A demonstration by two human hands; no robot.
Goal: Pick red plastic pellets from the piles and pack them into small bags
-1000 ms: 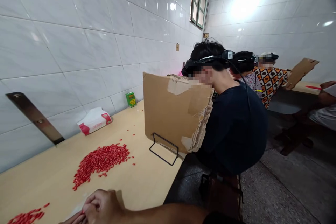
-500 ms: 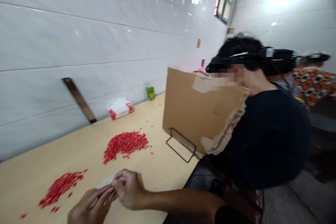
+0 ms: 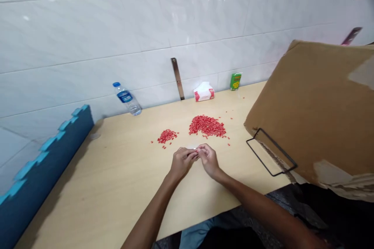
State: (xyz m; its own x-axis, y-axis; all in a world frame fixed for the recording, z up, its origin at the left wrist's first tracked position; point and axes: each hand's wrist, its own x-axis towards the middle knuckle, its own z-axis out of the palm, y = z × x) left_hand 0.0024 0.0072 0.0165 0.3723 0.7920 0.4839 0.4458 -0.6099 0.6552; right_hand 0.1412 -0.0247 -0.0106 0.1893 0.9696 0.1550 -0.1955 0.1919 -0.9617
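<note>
My left hand and my right hand meet over the table, fingertips pinched together. Between them shows a tiny reddish piece, mostly hidden by the fingers. A whitish, see-through patch lies just behind the fingertips; I cannot make out what it is. Beyond my right hand spreads a large pile of small red pieces, bean-like in shape. A smaller pile of the same red pieces lies beyond my left hand, with a few strays around it.
A large cardboard sheet stands at the right, by a black wire stand. Along the wall are a water bottle, a tissue pack and a green box. A blue foam panel borders the left of the table.
My view has swung left, bringing in the bottle and foam panel; the co-worker at the right has mostly left the view. My hands stay pinched together.
</note>
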